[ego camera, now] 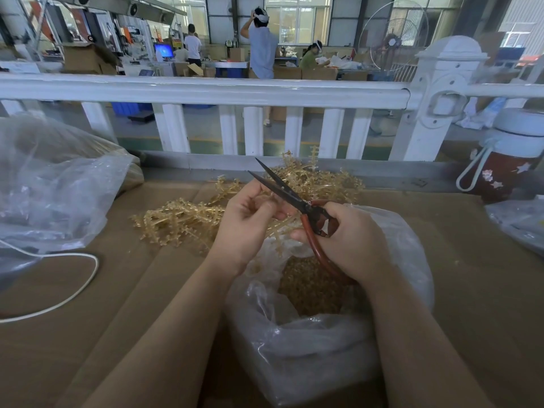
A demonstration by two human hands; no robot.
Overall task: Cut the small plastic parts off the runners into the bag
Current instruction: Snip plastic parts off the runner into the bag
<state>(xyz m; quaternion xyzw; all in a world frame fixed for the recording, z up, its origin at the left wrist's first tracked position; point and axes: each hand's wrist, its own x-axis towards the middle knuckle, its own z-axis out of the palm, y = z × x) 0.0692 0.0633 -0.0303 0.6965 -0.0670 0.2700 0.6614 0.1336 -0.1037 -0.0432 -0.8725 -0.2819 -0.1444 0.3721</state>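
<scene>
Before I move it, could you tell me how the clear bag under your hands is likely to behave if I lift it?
The clear bag looks thin and crumpled, so it will probably sag. The cut parts piled inside likely make it bottom-heavy. Its mouth gapes open, so tilting might spill them.

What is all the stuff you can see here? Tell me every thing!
scissors: one, dark blades, red handles, held over the bag, blades apart
runner: one, amber, in the left hand above the bag
pile of runners: one heap, amber, on the table behind the hands
open bag: one, clear plastic, near edge of the table, amber cut parts inside
big bag: one, clear, far left
cord: one, white, looped at left
bottle: one, white lid, dark red body, far right
railing: one, white, behind the table
table: one, brown cardboard top
left hand: one, pinching the runner
right hand: one, gripping the scissors' handles
</scene>
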